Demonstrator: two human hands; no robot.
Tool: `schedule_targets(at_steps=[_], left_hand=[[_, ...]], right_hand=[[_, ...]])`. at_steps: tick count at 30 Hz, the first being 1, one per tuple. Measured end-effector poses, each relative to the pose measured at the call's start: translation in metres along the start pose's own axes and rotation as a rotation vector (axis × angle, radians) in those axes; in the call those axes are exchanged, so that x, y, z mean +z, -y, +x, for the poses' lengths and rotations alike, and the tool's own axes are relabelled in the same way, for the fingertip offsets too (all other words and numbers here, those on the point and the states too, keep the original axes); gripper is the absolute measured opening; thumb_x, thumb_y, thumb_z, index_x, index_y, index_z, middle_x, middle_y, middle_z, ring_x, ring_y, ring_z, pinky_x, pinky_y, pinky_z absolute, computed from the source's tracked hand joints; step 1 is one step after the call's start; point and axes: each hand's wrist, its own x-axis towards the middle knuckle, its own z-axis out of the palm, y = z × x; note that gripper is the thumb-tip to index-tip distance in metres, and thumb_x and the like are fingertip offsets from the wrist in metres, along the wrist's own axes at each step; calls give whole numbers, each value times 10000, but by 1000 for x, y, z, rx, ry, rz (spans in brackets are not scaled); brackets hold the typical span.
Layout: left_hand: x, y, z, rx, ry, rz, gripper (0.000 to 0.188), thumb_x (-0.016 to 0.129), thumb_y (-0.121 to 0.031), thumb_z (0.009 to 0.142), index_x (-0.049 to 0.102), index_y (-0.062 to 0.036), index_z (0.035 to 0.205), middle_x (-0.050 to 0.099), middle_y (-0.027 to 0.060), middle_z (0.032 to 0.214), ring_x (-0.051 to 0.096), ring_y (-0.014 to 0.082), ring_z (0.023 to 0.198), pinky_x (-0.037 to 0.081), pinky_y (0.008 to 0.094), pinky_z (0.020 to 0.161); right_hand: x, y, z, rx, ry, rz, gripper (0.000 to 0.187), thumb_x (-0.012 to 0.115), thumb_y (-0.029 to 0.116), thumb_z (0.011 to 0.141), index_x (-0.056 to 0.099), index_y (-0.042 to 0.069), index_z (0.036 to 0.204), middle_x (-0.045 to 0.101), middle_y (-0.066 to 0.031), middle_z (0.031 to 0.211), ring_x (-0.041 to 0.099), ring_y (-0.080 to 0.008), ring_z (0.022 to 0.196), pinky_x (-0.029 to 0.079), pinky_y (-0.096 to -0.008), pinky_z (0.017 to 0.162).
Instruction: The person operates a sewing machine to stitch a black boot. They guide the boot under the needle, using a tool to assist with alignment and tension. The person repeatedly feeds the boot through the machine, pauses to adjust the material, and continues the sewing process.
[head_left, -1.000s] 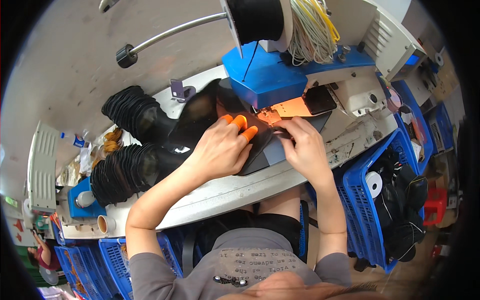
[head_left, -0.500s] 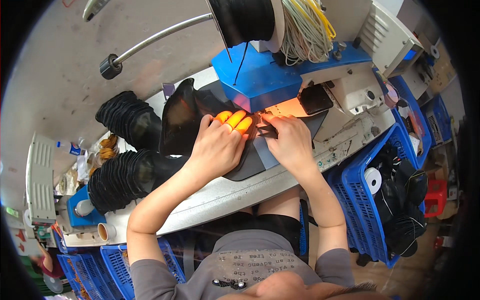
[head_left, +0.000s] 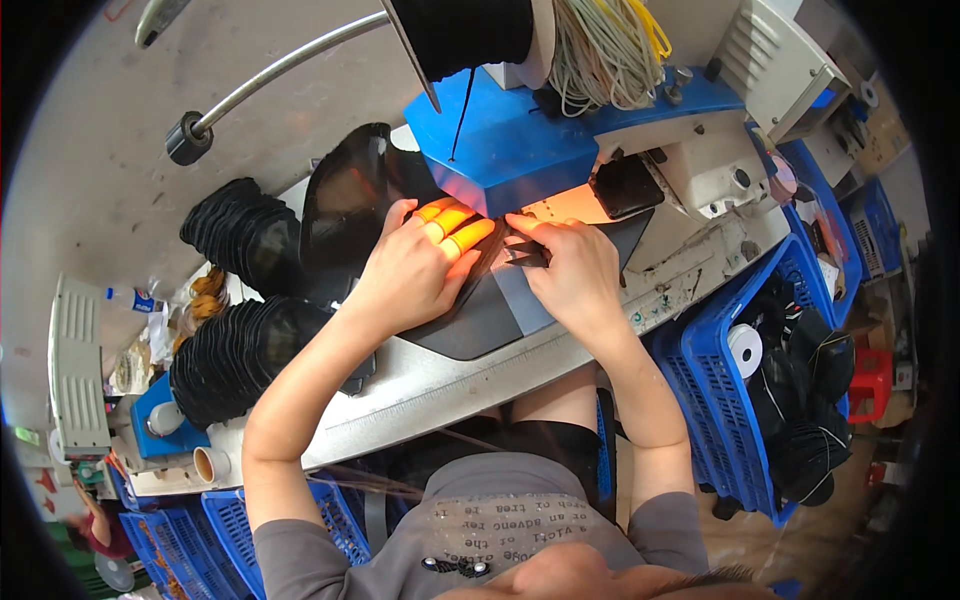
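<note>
Covers (head_left: 468, 238), bright orange, sheathe three fingers of the left hand (head_left: 410, 275), which lies palm down, mostly open, its fingers loosely bent and its fingertips pressing rather than gripping. Black piece (head_left: 345, 200), glossy and curved, spreads from beneath those fingers out to the hand's far left; where its edge ends near the fingertips is hard to make out.

Right hand (head_left: 575, 275), just beside, is partly closed around a dark tool (head_left: 528, 254) whose points aim toward the left hand; I cannot tell its exact kind. Its index finger reaches forward, close under the blue machine head (head_left: 510, 145), which sits just beyond both hands.

Below and between the hands lies a dark panel (head_left: 470, 330) on the table (head_left: 460, 385). Left of the left hand stand two black stacks (head_left: 235, 230). Beyond the right hand rests a phone (head_left: 627, 187); farther right, a blue crate (head_left: 708, 400).
</note>
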Motion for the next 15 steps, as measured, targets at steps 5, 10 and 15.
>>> schedule_targets(at_steps=[5,10,15], left_hand=[[-6,0,0,9,21,18,321,604,-182,891,656,-78,1190,621,158,1027,568,298,993,354,439,995],[-11,11,-3,-8,100,-78,312,614,-162,889,651,-31,1169,642,152,973,584,300,940,403,435,963],[-34,10,9,168,311,253,319,601,-178,893,647,-102,1199,637,99,906,600,269,857,408,446,972]], right_hand=[[-5,-3,-2,-40,12,64,242,687,155,801,733,115,1035,696,-85,797,637,-263,742,500,-370,685],[-16,-18,-10,22,-72,129,223,619,35,702,718,57,901,694,-97,821,637,-303,771,483,-404,726],[-18,-25,-14,-105,-129,125,132,698,54,770,721,30,898,687,-115,785,634,-290,738,486,-370,706]])
